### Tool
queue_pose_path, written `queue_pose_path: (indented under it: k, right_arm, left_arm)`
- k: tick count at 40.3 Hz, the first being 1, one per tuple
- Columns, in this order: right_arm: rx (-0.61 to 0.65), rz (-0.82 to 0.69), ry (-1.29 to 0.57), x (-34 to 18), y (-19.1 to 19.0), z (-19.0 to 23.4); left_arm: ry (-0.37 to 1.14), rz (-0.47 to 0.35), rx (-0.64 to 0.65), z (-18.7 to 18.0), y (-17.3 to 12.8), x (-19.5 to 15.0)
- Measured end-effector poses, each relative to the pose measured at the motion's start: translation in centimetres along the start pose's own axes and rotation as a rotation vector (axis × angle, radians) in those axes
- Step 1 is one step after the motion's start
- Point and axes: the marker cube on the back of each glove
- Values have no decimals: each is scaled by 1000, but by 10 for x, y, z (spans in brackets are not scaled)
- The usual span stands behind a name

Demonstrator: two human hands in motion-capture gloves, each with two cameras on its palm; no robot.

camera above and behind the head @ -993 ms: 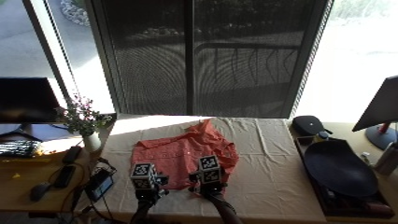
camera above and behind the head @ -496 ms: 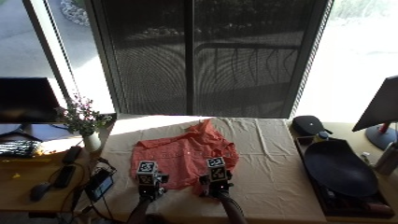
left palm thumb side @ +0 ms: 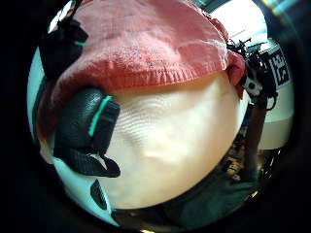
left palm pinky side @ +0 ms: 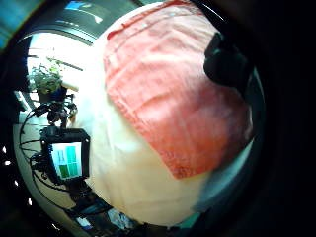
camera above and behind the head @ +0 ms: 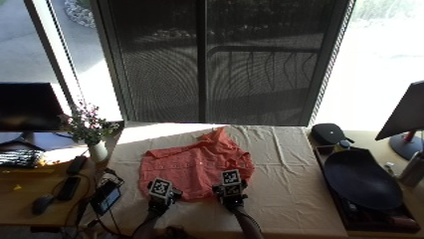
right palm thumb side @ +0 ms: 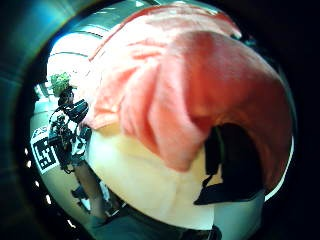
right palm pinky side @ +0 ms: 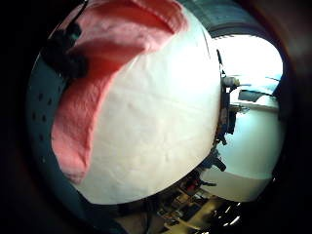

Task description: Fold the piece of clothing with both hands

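Observation:
A coral-red shirt [camera above and behind the head: 192, 167] lies spread on the cream-covered table [camera above and behind the head: 291, 174], one corner peaked up at its far side. My left hand [camera above and behind the head: 158, 201] is at the near hem's left part. Its thumb [left palm thumb side: 85, 128] lies over the hem [left palm thumb side: 146, 73] and a fingertip [left palm pinky side: 224, 64] sits on the cloth [left palm pinky side: 168, 98], pinching it. My right hand [camera above and behind the head: 232, 201] is at the near hem's right part. There the shirt [right palm thumb side: 200, 100] drapes over a curled finger [right palm thumb side: 235, 160], with another fingertip [right palm pinky side: 63, 53] on the fabric [right palm pinky side: 78, 122].
A small plant in a vase [camera above and behind the head: 98, 149] stands at the table's left edge, with a lit device [camera above and behind the head: 106, 196] and cables below it. At the right side lie a dark oval tray [camera above and behind the head: 361, 179] and a black case [camera above and behind the head: 328, 133]. A monitor [camera above and behind the head: 30, 107] stands far left.
Both hands have shifted a little to the right along the near hem. The shirt's outline is much the same.

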Motion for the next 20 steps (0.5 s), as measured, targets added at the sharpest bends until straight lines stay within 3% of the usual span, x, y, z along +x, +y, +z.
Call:
queue_pose_path:
  k: [5, 9, 14, 16, 20]
  right_arm:
    - [104, 10, 57, 7, -25, 24]
    - [179, -13, 88, 10, -26, 22]
    - [144, -107, 121, 12, -12, 5]
    - [75, -170, 127, 13, 0, -6]
    - [-80, -297, 130, 16, 20, -29]
  left_arm:
    - [-60, -18, 116, -6, -4, 1]
    - [-63, -55, 139, -17, 3, -6]
    - [-146, -62, 304, -51, -1, -26]
    - [-90, -38, 235, -59, 16, -22]
    - [98, 39, -45, -76, 56, -7]
